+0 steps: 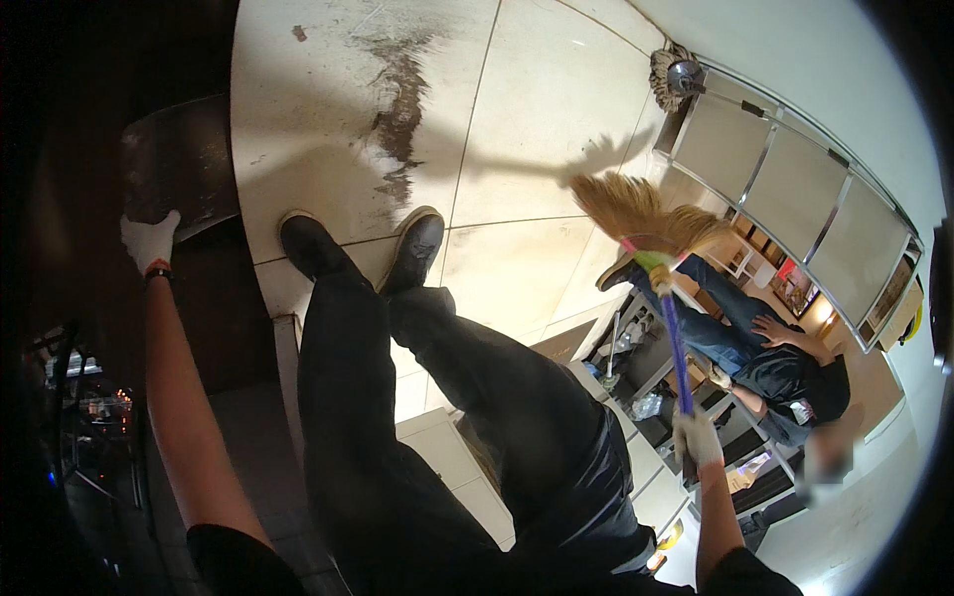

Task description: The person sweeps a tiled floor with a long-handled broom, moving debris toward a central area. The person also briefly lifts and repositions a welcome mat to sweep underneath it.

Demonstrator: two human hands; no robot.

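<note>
Right hand (699, 439), 4 o'clock of view: gloved, closed round the broom (664, 283); bristles at 2 o'clock. Left hand (151, 241), 9 o'clock: grips dark flat panel (179, 159) by its near edge. Judgement: work bristles low over dark smear (402, 114), 11–12 o'clock, using short, light strokes.

So the dirt smear (402, 109) is on the tiled floor (556, 99), ahead of the shoes (415, 253). Sheet's (184, 159) off left in the left hand (151, 241), broom's (673, 338) right in the right hand (698, 439). Another person's (795, 382) beyond the broom, and the mop head's (668, 77) up beside the framed panels (795, 179).
</note>
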